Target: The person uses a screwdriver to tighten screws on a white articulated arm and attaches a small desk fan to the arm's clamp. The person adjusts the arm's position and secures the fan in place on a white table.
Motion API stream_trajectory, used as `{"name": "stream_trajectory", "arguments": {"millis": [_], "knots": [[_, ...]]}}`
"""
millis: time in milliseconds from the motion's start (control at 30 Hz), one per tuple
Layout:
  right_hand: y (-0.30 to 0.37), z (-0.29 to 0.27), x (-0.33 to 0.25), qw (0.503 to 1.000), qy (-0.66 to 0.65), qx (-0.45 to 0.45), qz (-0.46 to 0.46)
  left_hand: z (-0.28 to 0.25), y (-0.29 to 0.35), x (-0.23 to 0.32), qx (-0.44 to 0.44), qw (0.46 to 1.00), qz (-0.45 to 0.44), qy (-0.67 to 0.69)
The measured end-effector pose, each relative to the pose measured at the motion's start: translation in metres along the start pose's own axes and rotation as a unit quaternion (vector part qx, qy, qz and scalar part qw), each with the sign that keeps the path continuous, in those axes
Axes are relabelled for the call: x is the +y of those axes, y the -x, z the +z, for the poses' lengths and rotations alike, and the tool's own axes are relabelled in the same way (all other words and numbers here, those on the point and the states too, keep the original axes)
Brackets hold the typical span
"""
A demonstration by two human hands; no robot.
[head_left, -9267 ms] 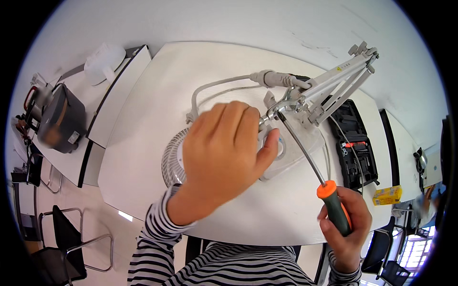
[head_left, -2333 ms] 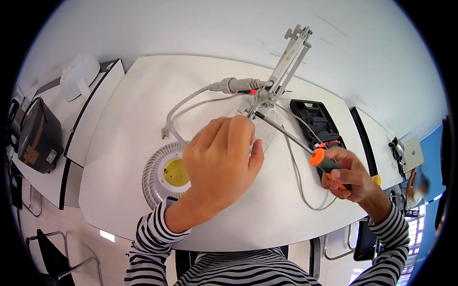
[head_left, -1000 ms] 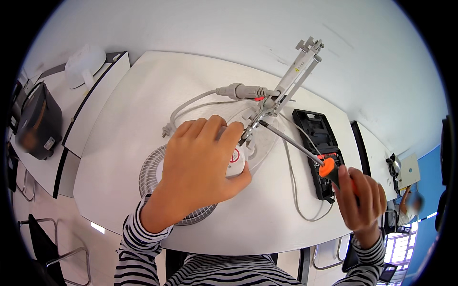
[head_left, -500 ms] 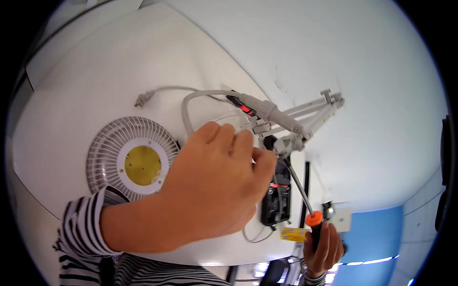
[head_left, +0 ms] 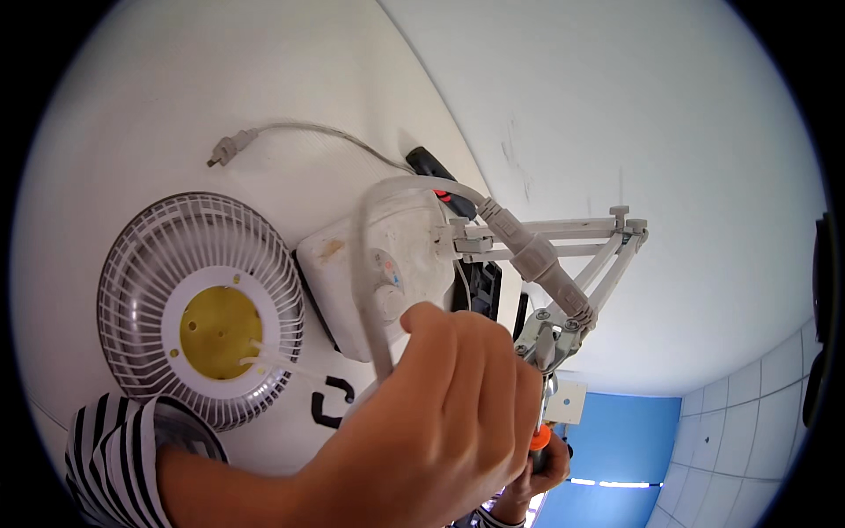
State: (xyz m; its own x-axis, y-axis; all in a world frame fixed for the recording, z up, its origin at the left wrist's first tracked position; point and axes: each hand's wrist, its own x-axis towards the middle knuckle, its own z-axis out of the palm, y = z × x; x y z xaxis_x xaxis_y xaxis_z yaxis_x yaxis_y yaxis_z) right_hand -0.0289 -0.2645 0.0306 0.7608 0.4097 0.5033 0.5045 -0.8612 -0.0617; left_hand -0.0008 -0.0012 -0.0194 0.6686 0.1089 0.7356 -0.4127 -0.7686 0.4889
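A white folding arm (head_left: 607,227) with a metal joint (head_left: 547,339) at its lower end rises from a white base (head_left: 334,255) with a knob. My left hand (head_left: 431,414) is curled closed just below and left of the joint, its back toward me; what its fingers hold is hidden. A thick pale cable (head_left: 363,273) loops down behind this hand, and its connector (head_left: 534,255) hangs along the arm. My right hand (head_left: 547,466), partly behind the left, grips a screwdriver (head_left: 540,437) with an orange and black handle. The screwdriver's shaft points up at the joint; its tip is hard to make out.
Left on the white table lies a round wire fan cage (head_left: 123,299) with a yellow centre. Black bent pieces (head_left: 327,414) lie near it. Behind are a plug (head_left: 231,148) on a cord, a black and red tool (head_left: 431,167) and a black tray (head_left: 482,286).
The view has shifted and come closer. My left hand now sits lower, baring the white base. My right hand and the screwdriver have come nearer the left hand, with the shaft more upright.
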Motion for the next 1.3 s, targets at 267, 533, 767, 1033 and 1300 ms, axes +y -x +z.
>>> {"name": "stream_trajectory", "arguments": {"millis": [267, 533, 767, 1033, 1300], "knots": [[0.010, 0.008, -0.004, 0.925, 0.313, 0.133, -0.168, 0.001, 0.004, -0.003, -0.029, 0.998, 0.042, -0.025], [-0.007, 0.003, -0.021, 0.883, 0.396, 0.166, -0.187, 0.038, 0.007, -0.012, 0.187, 0.969, 0.041, -0.156], [-0.011, -0.016, -0.026, 0.912, 0.335, 0.133, -0.197, -0.005, -0.004, 0.002, -0.050, 0.998, -0.022, 0.029], [-0.017, -0.014, -0.021, 0.927, 0.302, 0.093, -0.205, -0.014, -0.002, -0.001, -0.048, 0.999, -0.015, 0.013], [-0.014, -0.011, -0.021, 0.976, 0.180, 0.041, -0.112, -0.010, 0.003, -0.001, -0.093, 0.996, 0.004, -0.006]]}}
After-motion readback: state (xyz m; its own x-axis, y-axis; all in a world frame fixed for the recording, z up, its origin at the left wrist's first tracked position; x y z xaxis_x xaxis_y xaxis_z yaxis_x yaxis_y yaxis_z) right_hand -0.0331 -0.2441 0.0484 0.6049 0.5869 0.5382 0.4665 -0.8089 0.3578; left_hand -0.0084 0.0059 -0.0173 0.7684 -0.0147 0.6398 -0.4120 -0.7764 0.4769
